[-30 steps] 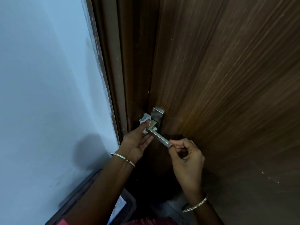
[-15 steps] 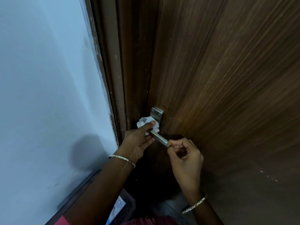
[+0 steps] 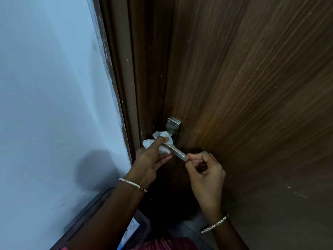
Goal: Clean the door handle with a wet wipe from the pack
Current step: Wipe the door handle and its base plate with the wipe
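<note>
A silver lever door handle (image 3: 177,152) with a square backplate (image 3: 173,126) sits on the dark wooden door (image 3: 243,87). My left hand (image 3: 150,158) holds a crumpled white wet wipe (image 3: 160,141) against the handle's inner end near the backplate, thumb on top of the wipe. My right hand (image 3: 204,171) pinches the free tip of the lever with curled fingers. A blue and white pack (image 3: 129,231) shows partly at the bottom, under my left forearm.
A pale blue wall (image 3: 54,105) fills the left side, meeting the brown door frame (image 3: 126,87). A dark tray or box edge (image 3: 90,210) lies low on the left. Both wrists wear thin bangles.
My left hand has drawn the wipe slightly outward and down along the lever, with more of the wipe bunched out to the left. My right hand stays on the lever tip.
</note>
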A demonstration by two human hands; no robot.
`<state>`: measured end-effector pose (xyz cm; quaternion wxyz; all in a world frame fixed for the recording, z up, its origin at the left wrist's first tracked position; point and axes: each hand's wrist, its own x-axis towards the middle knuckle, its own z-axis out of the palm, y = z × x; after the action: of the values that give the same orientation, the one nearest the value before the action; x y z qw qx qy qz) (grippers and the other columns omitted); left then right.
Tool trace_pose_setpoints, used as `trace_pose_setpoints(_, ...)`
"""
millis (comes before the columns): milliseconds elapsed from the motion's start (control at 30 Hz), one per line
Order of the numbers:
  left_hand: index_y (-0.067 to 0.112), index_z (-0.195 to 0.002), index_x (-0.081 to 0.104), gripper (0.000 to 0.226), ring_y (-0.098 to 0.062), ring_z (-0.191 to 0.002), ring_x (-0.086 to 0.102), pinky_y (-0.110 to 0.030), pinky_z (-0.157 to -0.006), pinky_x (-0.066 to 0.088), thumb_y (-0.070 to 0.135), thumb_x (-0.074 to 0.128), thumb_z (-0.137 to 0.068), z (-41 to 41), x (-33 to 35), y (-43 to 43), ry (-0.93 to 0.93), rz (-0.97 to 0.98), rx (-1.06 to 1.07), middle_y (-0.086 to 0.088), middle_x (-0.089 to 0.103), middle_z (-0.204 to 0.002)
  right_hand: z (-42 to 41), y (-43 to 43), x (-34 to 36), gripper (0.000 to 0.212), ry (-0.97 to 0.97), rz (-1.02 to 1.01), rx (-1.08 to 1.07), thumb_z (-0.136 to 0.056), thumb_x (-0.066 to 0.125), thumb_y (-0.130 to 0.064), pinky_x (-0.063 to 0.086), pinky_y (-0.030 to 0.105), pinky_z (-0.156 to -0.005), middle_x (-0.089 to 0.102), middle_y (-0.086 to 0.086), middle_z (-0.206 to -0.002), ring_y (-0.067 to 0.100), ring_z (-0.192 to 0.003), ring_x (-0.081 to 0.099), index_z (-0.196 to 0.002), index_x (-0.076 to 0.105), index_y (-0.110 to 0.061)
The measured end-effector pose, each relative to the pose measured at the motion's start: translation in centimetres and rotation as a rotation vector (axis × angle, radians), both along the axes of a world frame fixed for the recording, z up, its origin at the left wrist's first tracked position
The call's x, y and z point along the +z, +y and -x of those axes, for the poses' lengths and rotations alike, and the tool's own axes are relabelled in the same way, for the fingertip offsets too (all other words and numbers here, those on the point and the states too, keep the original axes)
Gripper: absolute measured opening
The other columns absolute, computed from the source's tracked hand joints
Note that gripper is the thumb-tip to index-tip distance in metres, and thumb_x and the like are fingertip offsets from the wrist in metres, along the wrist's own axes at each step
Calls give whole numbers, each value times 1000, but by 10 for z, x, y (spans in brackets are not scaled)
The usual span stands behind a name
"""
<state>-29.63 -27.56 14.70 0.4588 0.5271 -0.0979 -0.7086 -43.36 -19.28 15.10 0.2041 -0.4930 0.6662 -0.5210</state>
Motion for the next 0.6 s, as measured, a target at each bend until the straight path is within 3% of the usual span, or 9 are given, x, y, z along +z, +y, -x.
trace_pose_setpoints(133,-5,-103,65,48,-27,-75,77,-34,-62,61,16,89,-66,-7,-6,8,-2,36,22,-17,77,-76,2,0,2,14,-1,-10,20,-79,77,-10,52,11,-70,71,-9,-82,6,-77,69,-82,74,-23)
trace_pose_setpoints(400,-2,-117,60,59,-31,-82,77,-33,-58,61,10,89,-67,-4,0,13,159,-26,26,-25,76,-91,7,1,5,12,-29,-80,57,-82,76,-16,53,9,-72,75,-13,-82,0,-80,70,-84,75,-27)
trace_pose_setpoints(600,-4,-105,64,47,-28,-78,77,-32,-58,62,13,88,-69,5,4,28,121,-22,-4,-23,77,-88,9,1,6,9,-113,-95,60,-83,79,-20,56,13,-72,77,-16,-79,-1,-76,71,-85,79,-28)
